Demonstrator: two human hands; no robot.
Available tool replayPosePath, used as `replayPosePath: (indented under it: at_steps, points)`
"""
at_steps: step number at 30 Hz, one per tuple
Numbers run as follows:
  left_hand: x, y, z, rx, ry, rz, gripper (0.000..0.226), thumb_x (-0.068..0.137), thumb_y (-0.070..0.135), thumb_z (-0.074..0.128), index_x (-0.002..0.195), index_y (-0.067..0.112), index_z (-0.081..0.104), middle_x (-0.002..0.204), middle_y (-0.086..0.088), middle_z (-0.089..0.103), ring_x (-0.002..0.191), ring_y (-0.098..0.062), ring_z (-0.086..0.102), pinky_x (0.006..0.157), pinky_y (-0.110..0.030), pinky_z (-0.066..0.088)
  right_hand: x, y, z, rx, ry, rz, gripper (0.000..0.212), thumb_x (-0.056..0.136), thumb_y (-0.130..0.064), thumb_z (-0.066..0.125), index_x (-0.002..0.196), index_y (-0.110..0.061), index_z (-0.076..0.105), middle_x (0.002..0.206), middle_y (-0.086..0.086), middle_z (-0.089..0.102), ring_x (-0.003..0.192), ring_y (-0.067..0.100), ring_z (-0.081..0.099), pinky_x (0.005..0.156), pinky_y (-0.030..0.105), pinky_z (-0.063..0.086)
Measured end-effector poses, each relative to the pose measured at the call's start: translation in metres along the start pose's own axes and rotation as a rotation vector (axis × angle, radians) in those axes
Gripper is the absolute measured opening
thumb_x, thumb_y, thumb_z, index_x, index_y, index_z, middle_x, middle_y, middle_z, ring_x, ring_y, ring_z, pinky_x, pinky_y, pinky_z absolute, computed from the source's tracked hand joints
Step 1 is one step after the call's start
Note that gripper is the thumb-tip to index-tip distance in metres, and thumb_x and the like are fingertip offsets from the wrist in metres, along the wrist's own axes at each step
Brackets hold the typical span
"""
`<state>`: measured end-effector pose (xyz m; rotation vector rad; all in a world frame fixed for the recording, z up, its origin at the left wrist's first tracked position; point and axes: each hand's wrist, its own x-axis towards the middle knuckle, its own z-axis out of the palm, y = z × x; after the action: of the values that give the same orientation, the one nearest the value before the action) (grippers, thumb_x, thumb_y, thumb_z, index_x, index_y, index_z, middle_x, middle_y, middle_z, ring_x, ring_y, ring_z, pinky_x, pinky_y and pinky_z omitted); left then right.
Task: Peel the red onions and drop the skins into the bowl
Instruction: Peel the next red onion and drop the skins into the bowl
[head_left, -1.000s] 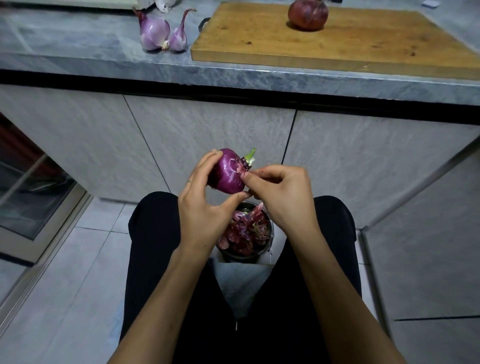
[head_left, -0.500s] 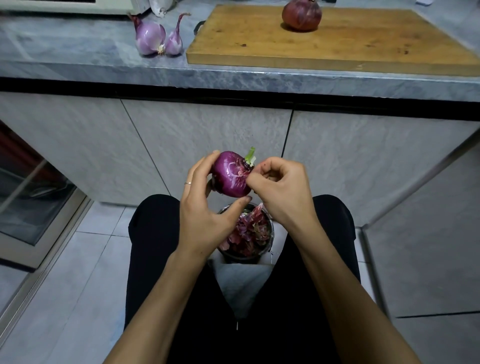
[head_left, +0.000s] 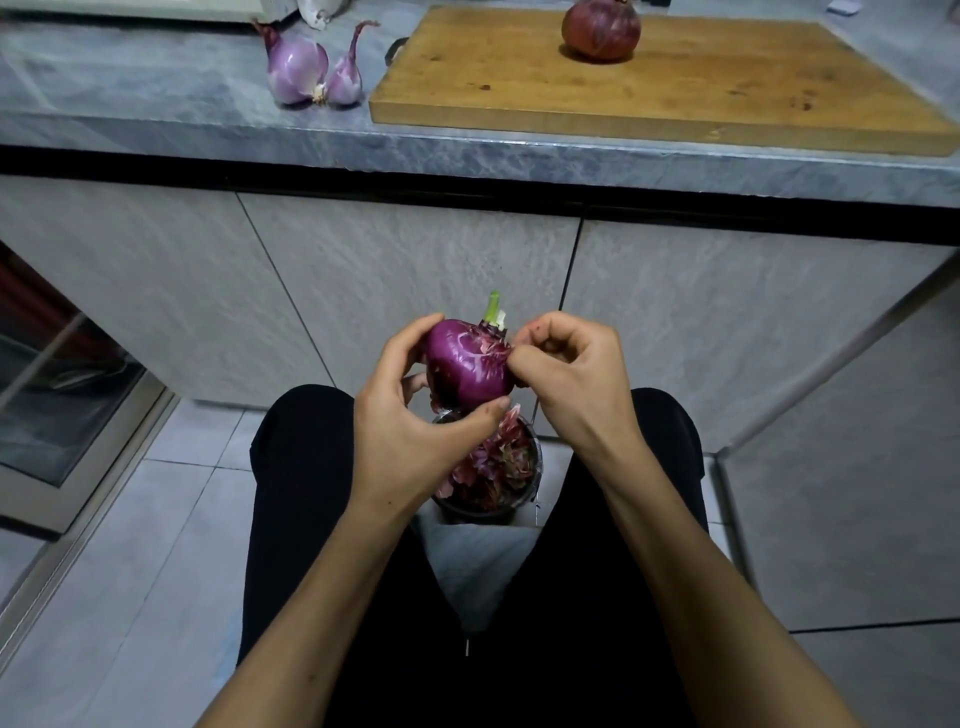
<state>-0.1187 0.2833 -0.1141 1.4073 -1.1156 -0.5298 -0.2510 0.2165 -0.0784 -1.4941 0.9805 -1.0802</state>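
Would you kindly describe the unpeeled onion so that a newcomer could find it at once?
Look to the grey stone counter along the top, then to the wooden cutting board on its right part. The unpeeled onion sits alone at the board's far edge: round, with dull brownish-red skin, unlike the pale purple peeled pair left of the board.

Ahead of me a grey marbled worktop (head_left: 156, 83) carries a wooden cutting board (head_left: 675, 88), below it run pale cabinet doors (head_left: 405, 291) under a black strip, and my black trousers (head_left: 311, 493) cover my knees above the light floor tiles (head_left: 130, 597).
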Motion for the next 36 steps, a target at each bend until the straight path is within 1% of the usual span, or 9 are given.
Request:
replayPosePath:
  at_steps: [5, 10, 13, 15, 19, 26, 30, 32, 36]
  points:
    - [-0.002, 0.0, 0.004, -0.082, 0.013, -0.09, 0.08, 0.063, 0.011, 0.095, 0.134, 0.018, 0.058, 0.121, 0.009, 0.067, 0.108, 0.001, 0.066, 0.088, -0.019, 0.054, 0.001, 0.005, -0.002, -0.023, -0.007, -0.05, 0.008, 0.067, -0.007, 0.059, 0.063, -0.013, 0.061, 0.057, -0.011, 0.056, 0.055, 0.002, 0.05, 0.052, 0.016, 0.042]
    - [0.002, -0.006, 0.005, -0.223, 0.076, -0.193, 0.066, 0.069, -0.001, 0.088, 0.124, 0.022, 0.058, 0.121, -0.001, 0.067, 0.099, -0.002, 0.071, 0.078, -0.016, 0.056, 0.0, 0.009, -0.007, 0.124, 0.018, -0.083, 0.006, 0.071, -0.009, 0.061, 0.067, -0.011, 0.065, 0.066, 0.005, 0.064, 0.066, 0.022, 0.06, 0.066, 0.041, 0.052]
    - [-0.001, -0.009, 0.001, -0.146, 0.061, -0.138, 0.073, 0.066, 0.003, 0.091, 0.127, 0.023, 0.057, 0.123, 0.004, 0.066, 0.108, -0.003, 0.068, 0.088, -0.021, 0.055, 0.004, 0.009, -0.006, 0.126, -0.008, -0.069, 0.014, 0.079, -0.004, 0.065, 0.072, -0.016, 0.067, 0.076, 0.004, 0.071, 0.077, 0.022, 0.069, 0.076, 0.034, 0.058]
    - [-0.005, -0.008, 0.002, -0.096, 0.033, -0.107, 0.076, 0.064, 0.005, 0.093, 0.128, 0.023, 0.056, 0.122, 0.009, 0.064, 0.11, 0.003, 0.064, 0.089, -0.015, 0.052, 0.006, 0.012, -0.005, 0.032, -0.024, -0.06, 0.017, 0.083, 0.001, 0.067, 0.082, -0.016, 0.069, 0.086, 0.002, 0.072, 0.084, 0.018, 0.069, 0.078, 0.028, 0.057]
    - [-0.004, -0.011, 0.005, -0.098, 0.035, -0.103, 0.077, 0.065, 0.006, 0.093, 0.131, 0.02, 0.056, 0.123, 0.009, 0.065, 0.11, 0.003, 0.064, 0.089, -0.015, 0.052, 0.006, 0.017, -0.005, -0.084, -0.077, -0.044, 0.02, 0.083, -0.009, 0.074, 0.102, -0.012, 0.073, 0.103, 0.003, 0.07, 0.089, 0.014, 0.069, 0.079, 0.025, 0.057]
    - [0.002, -0.012, -0.003, -0.025, 0.004, -0.068, 0.078, 0.063, 0.016, 0.095, 0.131, 0.023, 0.056, 0.121, 0.015, 0.064, 0.113, 0.005, 0.061, 0.092, -0.014, 0.049, 0.008, 0.018, -0.003, -0.21, -0.048, -0.083, 0.009, 0.08, -0.016, 0.078, 0.089, -0.013, 0.076, 0.088, -0.003, 0.072, 0.082, 0.011, 0.069, 0.078, 0.034, 0.057]
    - [0.004, -0.01, -0.011, 0.023, -0.068, -0.054, 0.084, 0.055, 0.038, 0.092, 0.132, 0.029, 0.057, 0.119, 0.021, 0.064, 0.107, 0.007, 0.062, 0.089, -0.011, 0.049, 0.005, 0.016, -0.004, -0.346, -0.092, -0.147, 0.006, 0.085, -0.014, 0.073, 0.081, -0.018, 0.071, 0.081, -0.005, 0.069, 0.077, 0.01, 0.065, 0.074, 0.025, 0.053]
    - [0.006, -0.011, -0.012, 0.023, -0.083, -0.064, 0.089, 0.053, 0.042, 0.091, 0.134, 0.029, 0.057, 0.122, 0.019, 0.064, 0.108, 0.006, 0.062, 0.089, -0.012, 0.049, 0.005, 0.017, -0.005, -0.469, -0.13, -0.233, 0.005, 0.088, -0.014, 0.068, 0.083, -0.015, 0.067, 0.083, -0.005, 0.065, 0.078, 0.009, 0.062, 0.075, 0.027, 0.052]
    - [0.008, -0.02, -0.013, -0.09, -0.089, -0.123, 0.089, 0.053, 0.035, 0.099, 0.132, 0.025, 0.06, 0.125, 0.006, 0.068, 0.12, -0.005, 0.062, 0.097, -0.027, 0.054, 0.002, 0.021, -0.009, -0.432, -0.138, -0.314, 0.002, 0.089, -0.012, 0.066, 0.091, -0.012, 0.066, 0.091, -0.004, 0.064, 0.083, 0.01, 0.061, 0.076, 0.024, 0.052]
